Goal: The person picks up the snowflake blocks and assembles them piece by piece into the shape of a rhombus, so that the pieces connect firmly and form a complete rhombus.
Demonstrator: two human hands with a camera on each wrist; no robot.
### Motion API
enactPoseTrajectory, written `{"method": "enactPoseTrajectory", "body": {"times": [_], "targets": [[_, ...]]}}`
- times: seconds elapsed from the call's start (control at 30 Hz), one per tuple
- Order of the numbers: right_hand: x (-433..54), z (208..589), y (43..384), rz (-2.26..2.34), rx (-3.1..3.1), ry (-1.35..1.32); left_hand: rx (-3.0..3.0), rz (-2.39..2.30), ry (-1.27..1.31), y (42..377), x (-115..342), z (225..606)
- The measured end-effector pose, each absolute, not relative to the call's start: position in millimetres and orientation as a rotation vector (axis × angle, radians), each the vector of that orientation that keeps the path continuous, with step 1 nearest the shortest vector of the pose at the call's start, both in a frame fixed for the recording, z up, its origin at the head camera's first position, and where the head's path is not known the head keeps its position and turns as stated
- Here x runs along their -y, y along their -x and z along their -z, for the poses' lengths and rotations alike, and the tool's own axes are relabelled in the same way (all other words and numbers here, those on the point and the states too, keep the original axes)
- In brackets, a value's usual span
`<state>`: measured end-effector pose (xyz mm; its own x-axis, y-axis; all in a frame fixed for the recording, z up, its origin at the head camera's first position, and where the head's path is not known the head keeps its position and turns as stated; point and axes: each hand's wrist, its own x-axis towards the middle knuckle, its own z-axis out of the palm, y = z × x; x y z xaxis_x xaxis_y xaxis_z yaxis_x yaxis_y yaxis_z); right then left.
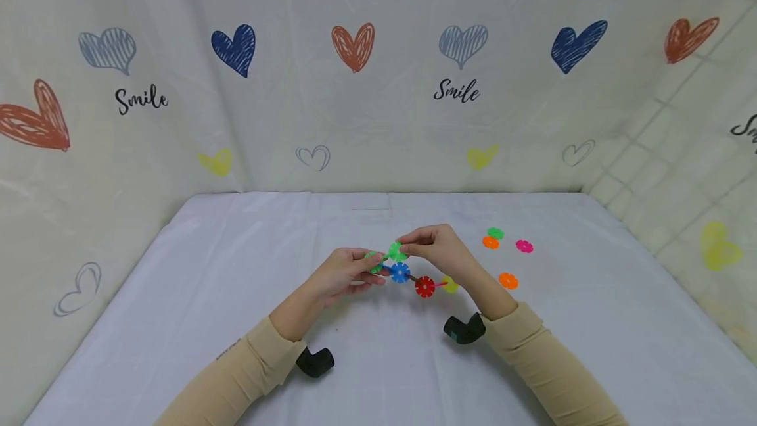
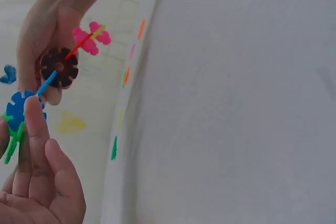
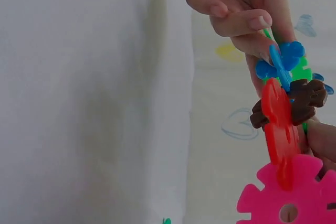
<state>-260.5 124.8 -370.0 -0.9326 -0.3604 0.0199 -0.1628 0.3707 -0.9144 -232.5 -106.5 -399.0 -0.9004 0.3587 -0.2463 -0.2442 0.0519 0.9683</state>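
Note:
A chain of slotted plastic snowflake discs hangs between the hands above the table. My left hand (image 1: 342, 275) pinches its green end between thumb and fingers. From there run a blue disc (image 1: 400, 273), a brown disc (image 2: 59, 68), a red disc (image 1: 424, 286), a pink disc (image 3: 283, 192) and a yellow disc (image 1: 451, 284). Held by the fingertips of my right hand (image 1: 442, 252) is a bright green disc (image 1: 397, 252), close against the chain's green end. Whether their slots are interlocked cannot be made out. In the right wrist view, chain pieces partly hide my right fingers.
To the right on the white-covered table (image 1: 378, 380) lie a loose green disc (image 1: 495, 233), an orange disc (image 1: 490, 242), a pink disc (image 1: 524, 246) and another orange disc (image 1: 508, 281). Black curved pieces (image 1: 316, 363) sit by both cuffs. A heart-printed curtain (image 1: 390, 123) hangs behind.

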Motion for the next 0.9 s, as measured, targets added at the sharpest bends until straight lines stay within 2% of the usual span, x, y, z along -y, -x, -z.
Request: {"method": "enactPoseTrajectory", "body": {"times": [0.6,0.9], "targets": [[-122,364,259,1.403,-2.550,0.683,-1.756,-1.876,-0.111,235,101,407],[-152,352,262,1.365,-2.728,0.765,-1.800,-1.951,0.039,238,101,410]]}}
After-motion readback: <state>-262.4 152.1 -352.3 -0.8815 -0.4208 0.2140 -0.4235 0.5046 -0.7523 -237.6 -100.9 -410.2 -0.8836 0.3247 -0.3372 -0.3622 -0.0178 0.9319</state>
